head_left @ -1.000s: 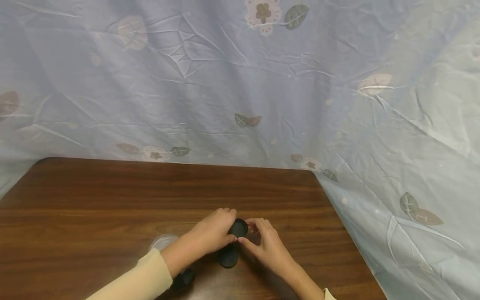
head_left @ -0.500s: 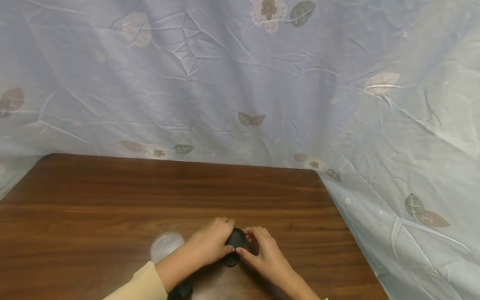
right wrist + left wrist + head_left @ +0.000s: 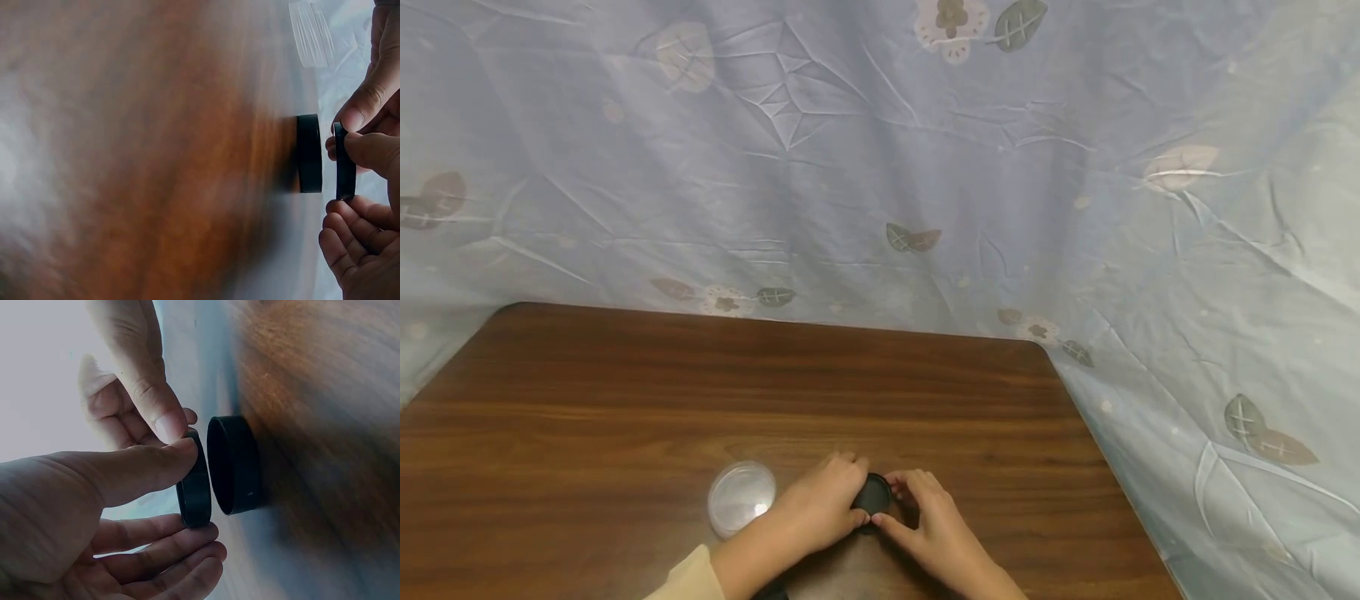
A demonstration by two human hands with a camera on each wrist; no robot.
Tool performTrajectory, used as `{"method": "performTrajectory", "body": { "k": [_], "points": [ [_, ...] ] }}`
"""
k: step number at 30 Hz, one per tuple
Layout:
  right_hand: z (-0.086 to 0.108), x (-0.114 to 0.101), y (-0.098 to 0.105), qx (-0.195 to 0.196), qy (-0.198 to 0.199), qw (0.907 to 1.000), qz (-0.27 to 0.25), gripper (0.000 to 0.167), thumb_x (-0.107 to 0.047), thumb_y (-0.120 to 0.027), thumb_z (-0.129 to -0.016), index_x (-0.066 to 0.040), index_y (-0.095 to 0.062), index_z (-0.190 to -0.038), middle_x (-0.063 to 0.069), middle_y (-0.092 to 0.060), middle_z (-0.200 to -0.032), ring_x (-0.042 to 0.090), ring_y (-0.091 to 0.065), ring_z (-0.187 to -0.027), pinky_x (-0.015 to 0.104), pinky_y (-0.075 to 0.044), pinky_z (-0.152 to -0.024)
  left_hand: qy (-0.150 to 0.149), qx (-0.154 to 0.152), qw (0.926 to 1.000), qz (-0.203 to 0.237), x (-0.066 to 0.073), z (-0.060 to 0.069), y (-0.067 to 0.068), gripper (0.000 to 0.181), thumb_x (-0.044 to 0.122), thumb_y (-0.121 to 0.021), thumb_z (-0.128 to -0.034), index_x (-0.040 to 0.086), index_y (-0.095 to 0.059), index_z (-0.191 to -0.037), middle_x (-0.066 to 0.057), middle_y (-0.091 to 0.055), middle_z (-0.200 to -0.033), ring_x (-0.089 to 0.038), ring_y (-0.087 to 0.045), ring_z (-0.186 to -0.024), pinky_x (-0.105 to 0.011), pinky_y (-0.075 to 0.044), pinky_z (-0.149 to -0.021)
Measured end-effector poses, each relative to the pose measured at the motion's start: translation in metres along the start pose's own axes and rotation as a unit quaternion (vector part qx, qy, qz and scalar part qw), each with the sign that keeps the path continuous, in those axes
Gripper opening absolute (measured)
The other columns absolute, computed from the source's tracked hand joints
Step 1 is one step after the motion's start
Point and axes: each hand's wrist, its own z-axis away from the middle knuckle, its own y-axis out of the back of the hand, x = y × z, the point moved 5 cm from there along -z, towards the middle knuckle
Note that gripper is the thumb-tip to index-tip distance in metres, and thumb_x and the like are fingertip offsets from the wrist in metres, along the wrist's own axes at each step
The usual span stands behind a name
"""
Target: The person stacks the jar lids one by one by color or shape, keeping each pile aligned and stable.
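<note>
Both hands pinch one shallow black round lid (image 3: 874, 493) by its edges. My left hand (image 3: 823, 504) grips its left side and my right hand (image 3: 931, 521) its right side, the thumbs nearly meeting at the near edge. In the left wrist view the lid (image 3: 197, 487) hovers just above a second, deeper black round cap (image 3: 239, 465) that stands on the table. A narrow gap separates the two, also visible in the right wrist view between the held lid (image 3: 345, 162) and the standing cap (image 3: 309, 154). From the head, the lower cap is almost wholly hidden.
A clear round plastic container (image 3: 740, 497) stands on the brown wooden table (image 3: 625, 400), just left of my left forearm. Part of a dark object (image 3: 772, 590) shows beneath that forearm at the bottom edge. A patterned curtain (image 3: 850, 167) hangs behind the table and along its right side.
Both hands have lowered the lid toward and over the standing cap, which it now nearly covers in the head view. More of the clear container shows beside the left forearm.
</note>
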Motion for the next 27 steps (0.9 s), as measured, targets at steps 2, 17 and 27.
{"method": "performTrajectory", "body": {
  "k": [2,17,27],
  "points": [
    [0.001,0.0,-0.001,-0.002,-0.003,1.0,-0.001,0.05,-0.042,-0.075,-0.096,-0.006,-0.063,-0.129,0.001,-0.069,-0.119,0.015,-0.062,-0.108,0.027,-0.06,-0.093,-0.001,0.0,1.0,0.004,0.0,0.0,-0.001,0.05,0.02,-0.089,-0.0833,-0.003,-0.068,-0.122,-0.024,-0.071,-0.125,-0.037,-0.072,-0.113,-0.045,-0.064,-0.088],
    [0.005,0.001,-0.008,-0.016,-0.016,0.9997,-0.012,0.051,-0.041,-0.075,-0.096,-0.005,-0.063,-0.13,0.001,-0.068,-0.119,0.013,-0.06,-0.108,0.023,-0.057,-0.091,-0.011,0.01,0.9998,0.016,-0.002,0.005,-0.006,0.049,0.019,-0.09,-0.082,-0.003,-0.069,-0.12,-0.02,-0.072,-0.119,-0.034,-0.072,-0.108,-0.042,-0.064,-0.085],
    [0.007,0.001,-0.011,-0.018,-0.017,0.9996,-0.011,0.049,-0.041,-0.075,-0.096,-0.007,-0.063,-0.13,-0.001,-0.068,-0.117,0.011,-0.058,-0.107,0.022,-0.057,-0.09,-0.006,0.012,0.9998,0.017,-0.004,0.009,-0.009,0.051,0.019,-0.09,-0.0821,-0.004,-0.068,-0.122,-0.022,-0.071,-0.121,-0.041,-0.07,-0.116,-0.049,-0.063,-0.093]
  ]
}}
